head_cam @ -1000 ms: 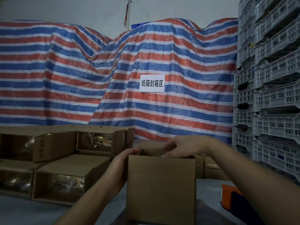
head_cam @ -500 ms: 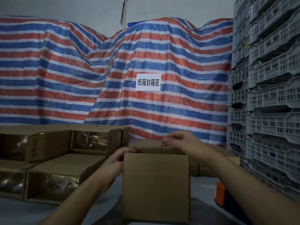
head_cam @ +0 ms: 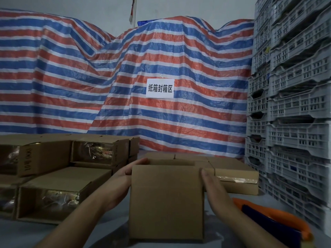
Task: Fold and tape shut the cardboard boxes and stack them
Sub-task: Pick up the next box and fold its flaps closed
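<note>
One open cardboard box stands upright at 6 o'clock on the grey work surface, directly in front of me, its top unsealed and showing a dark opening along the upper edge. I hold it between both hands. My left hand sits on the box's left wall near the top, at 9 o'clock from the box, with the thumb hooked over the rim and the other fingers lying against the side. My right hand lies flat against the right wall at 3 o'clock, fingers extended and pressing, not curled around anything.

The relation that governs the next move: the open top lies at 12 o'clock from both sets of fingers, just above them. The box's long axis runs vertically. The left hand is nearer the rim, already touching it, so I judge it best placed to fold the first flap inward.

An orange and dark blue tape dispenser lies at 4 o'clock, near the right hand. Taped boxes sit behind at 1 o'clock. A stack of boxes with clear tape on their ends occupies 9 to 10 o'clock. Grey plastic crates rise at 3 o'clock. A striped tarpaulin carrying a white sign fills 12 o'clock.
</note>
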Demonstrator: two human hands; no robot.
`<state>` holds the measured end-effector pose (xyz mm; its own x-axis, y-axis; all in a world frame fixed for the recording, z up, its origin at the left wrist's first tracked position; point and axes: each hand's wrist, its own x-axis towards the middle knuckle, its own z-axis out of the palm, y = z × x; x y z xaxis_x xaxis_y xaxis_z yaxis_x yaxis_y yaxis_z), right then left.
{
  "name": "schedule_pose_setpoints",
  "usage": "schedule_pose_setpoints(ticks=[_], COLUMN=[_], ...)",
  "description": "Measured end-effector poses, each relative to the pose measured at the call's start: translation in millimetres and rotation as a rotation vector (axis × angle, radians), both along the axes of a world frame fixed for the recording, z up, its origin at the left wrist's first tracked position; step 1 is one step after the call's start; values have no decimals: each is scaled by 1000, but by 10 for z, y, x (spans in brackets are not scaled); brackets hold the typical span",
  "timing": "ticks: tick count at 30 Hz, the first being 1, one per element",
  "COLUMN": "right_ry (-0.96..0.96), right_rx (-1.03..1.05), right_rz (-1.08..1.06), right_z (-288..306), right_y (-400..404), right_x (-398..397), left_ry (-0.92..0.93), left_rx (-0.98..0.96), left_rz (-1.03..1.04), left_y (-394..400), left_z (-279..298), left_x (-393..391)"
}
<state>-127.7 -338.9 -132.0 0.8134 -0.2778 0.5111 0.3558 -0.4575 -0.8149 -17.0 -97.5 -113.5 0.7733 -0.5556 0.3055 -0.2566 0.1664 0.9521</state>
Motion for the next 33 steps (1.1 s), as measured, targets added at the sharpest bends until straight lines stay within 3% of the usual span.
schedule_pose_setpoints(ticks=[6,11,15,17,23,33], right_ry=[27,47,57,38,1,26], right_rx=[-15,7,15,59,124,228], right_rz=[34,28,5,-32,-154,-149], right_z=[-102,-94,-20,-9,-33,-140], right_y=[-1,12,-9,-67,-300,-379], right_x=[102,81,-16,-37,-60,44], left_ry=[-19,-104,159,187,-12,76], left_rx=[18,13,-140,-159,-7,-78], left_rz=[18,162,264,227,84,77], left_y=[4,-55,-263,-398,-622,-623], left_z=[-13,-78,-111,-79,-129,-80], left_x=[-19,-79,-174,-224,-205,-157])
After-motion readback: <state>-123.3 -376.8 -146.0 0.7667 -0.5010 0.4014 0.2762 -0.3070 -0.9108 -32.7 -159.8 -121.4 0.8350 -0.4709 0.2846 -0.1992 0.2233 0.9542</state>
